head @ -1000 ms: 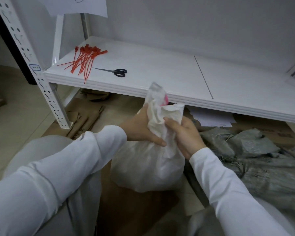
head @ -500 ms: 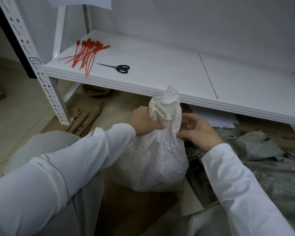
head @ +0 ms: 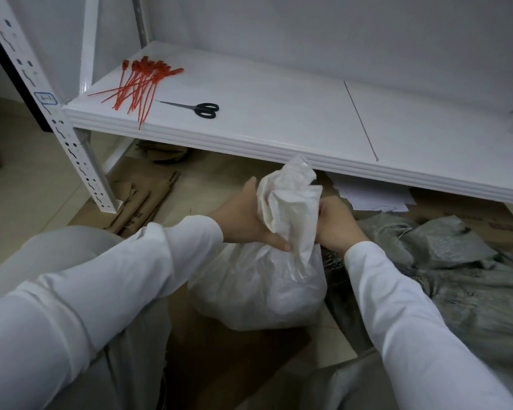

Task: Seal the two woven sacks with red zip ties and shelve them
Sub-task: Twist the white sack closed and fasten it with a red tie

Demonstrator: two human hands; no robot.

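The left hand (head: 243, 220) and, apparently, the right hand (head: 335, 226) clutch the upright sack (head: 258, 288) by its neck; ties (head: 139, 84) lie up-left, nearer the left.

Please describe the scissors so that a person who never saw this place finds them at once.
Start at the white shelf. Near its left end lies a pile of red zip ties; the scissors lie just right of it. Only they have black handles, with closed blades pointing left.
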